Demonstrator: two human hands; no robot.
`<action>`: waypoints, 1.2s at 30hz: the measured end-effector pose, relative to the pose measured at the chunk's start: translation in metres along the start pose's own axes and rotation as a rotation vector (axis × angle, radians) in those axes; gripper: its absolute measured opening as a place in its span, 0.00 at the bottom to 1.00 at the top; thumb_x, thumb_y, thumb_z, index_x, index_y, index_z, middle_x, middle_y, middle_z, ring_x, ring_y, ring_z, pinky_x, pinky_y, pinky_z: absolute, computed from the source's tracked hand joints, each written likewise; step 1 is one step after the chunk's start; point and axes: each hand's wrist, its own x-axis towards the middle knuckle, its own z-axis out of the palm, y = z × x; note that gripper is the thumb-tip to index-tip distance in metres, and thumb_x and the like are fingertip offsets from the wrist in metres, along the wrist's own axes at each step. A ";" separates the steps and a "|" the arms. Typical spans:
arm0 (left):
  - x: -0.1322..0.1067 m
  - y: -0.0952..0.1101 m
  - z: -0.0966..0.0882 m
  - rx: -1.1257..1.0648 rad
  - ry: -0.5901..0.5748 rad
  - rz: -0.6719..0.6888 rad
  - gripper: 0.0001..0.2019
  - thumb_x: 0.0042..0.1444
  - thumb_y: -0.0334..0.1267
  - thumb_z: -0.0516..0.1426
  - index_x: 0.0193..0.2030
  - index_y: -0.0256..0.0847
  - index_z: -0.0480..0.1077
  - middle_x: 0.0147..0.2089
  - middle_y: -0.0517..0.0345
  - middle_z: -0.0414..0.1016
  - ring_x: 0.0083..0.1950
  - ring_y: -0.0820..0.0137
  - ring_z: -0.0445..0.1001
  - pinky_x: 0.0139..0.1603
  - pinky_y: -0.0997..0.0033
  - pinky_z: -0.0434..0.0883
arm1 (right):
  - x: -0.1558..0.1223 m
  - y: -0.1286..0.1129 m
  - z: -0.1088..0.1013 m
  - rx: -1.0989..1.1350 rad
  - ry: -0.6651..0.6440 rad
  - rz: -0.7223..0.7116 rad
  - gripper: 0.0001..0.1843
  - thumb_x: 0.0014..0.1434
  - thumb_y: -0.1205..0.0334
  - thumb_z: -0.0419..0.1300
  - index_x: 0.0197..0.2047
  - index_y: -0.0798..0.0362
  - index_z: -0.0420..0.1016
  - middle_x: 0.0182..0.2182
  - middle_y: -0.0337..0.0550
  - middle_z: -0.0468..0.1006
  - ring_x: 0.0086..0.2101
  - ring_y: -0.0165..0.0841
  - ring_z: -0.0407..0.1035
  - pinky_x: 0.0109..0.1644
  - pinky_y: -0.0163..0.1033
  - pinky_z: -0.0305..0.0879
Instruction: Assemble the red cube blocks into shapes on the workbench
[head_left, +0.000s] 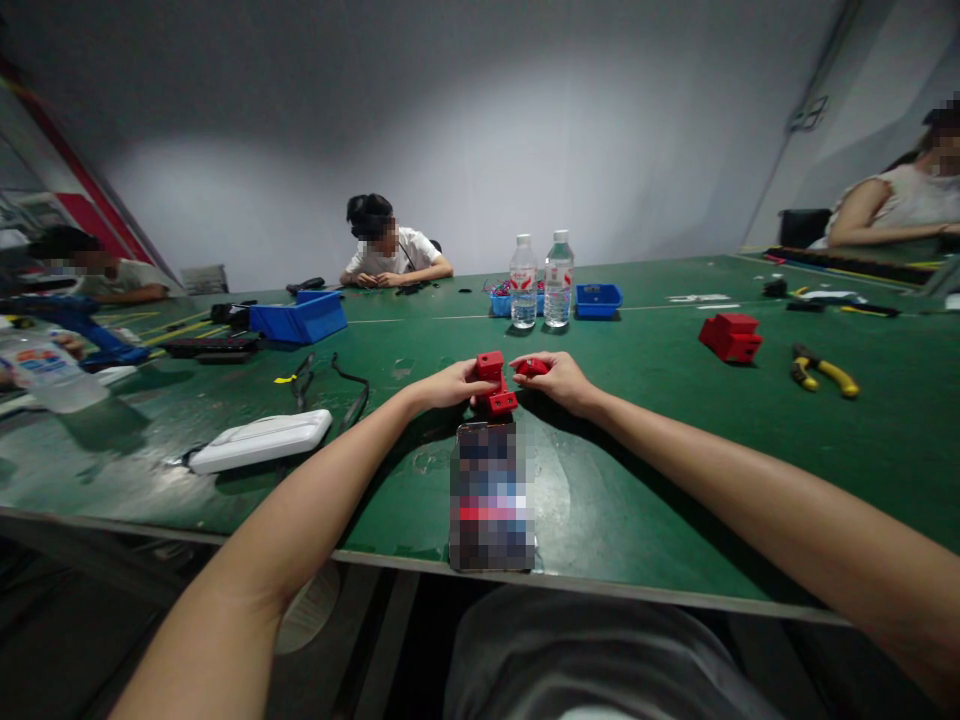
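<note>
Two hands met over the middle of the green table (675,440), both arms stretched well forward. The left hand (448,385) was clenched around a red blocky part (495,383), its fingers wrapped on the left side so that the part stood upright with its base touching the table, which looked like a way to steady it. The right hand (559,380) pinched a smaller red piece (531,368) at its fingertips, just to the right of the blocky part's top and very nearly touching it; whether the two pieces met I could not tell. Directly nearer the person than both grips lay a phone (491,495), flat at the table edge. Well to the right of the right hand sat another red part (731,337) and yellow-handled pliers (825,372). Beyond the grips stood two water bottles (541,282), flanked by a blue tray (598,299). Left of the left hand lay a white case (261,440).
</note>
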 end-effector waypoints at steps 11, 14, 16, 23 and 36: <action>0.000 0.001 0.001 -0.020 0.009 -0.002 0.27 0.53 0.48 0.60 0.55 0.34 0.64 0.50 0.47 0.73 0.44 0.66 0.72 0.43 0.67 0.67 | 0.002 0.004 0.002 -0.064 0.031 -0.014 0.21 0.42 0.70 0.60 0.42 0.56 0.80 0.35 0.42 0.80 0.33 0.33 0.70 0.42 0.38 0.67; 0.000 0.000 0.000 -0.012 0.002 0.004 0.26 0.53 0.47 0.60 0.55 0.33 0.64 0.50 0.47 0.72 0.45 0.65 0.71 0.43 0.67 0.68 | 0.003 0.004 0.002 -0.027 0.068 -0.045 0.19 0.43 0.67 0.61 0.41 0.57 0.77 0.37 0.45 0.79 0.35 0.34 0.70 0.43 0.39 0.67; 0.000 0.000 0.000 -0.007 0.005 0.005 0.26 0.53 0.46 0.60 0.55 0.34 0.64 0.51 0.47 0.72 0.46 0.64 0.71 0.44 0.66 0.68 | 0.002 0.003 0.002 -0.076 0.102 -0.105 0.14 0.45 0.63 0.62 0.38 0.57 0.74 0.35 0.45 0.77 0.34 0.34 0.68 0.43 0.39 0.65; -0.001 0.003 0.001 -0.003 0.016 -0.008 0.25 0.53 0.45 0.60 0.55 0.34 0.65 0.50 0.48 0.72 0.47 0.63 0.71 0.45 0.66 0.67 | -0.009 -0.005 0.005 -0.316 0.146 -0.312 0.08 0.56 0.57 0.56 0.37 0.52 0.67 0.34 0.42 0.72 0.34 0.33 0.63 0.43 0.38 0.61; -0.001 0.004 0.002 -0.008 0.003 -0.005 0.26 0.54 0.47 0.60 0.56 0.34 0.64 0.50 0.47 0.73 0.46 0.63 0.72 0.44 0.65 0.68 | -0.006 -0.010 0.004 0.020 -0.027 0.023 0.19 0.51 0.48 0.63 0.39 0.54 0.69 0.27 0.40 0.75 0.22 0.28 0.63 0.25 0.34 0.59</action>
